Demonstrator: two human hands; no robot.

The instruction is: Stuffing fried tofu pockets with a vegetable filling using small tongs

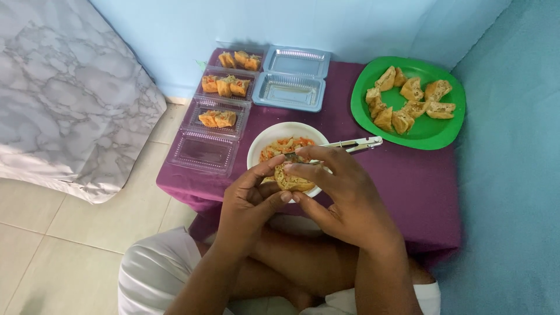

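My left hand (252, 201) holds a golden fried tofu piece (293, 180) between thumb and fingers, just above the near rim of a white bowl (270, 139) of orange shredded filling (287, 146). My right hand (344, 195) curls over the same piece from the right and grips metal tongs (357, 143), whose tips point into the tofu. Both hands hover over the front edge of a small table covered in purple cloth (402, 175).
A green plate (431, 131) of several fried tofu pieces sits at the back right. Clear plastic clamshell boxes (224, 87) at the back left hold stuffed pieces; one box (290, 79) and one tray (204, 153) are empty. Marbled fabric (64, 99) lies left on the tiled floor.
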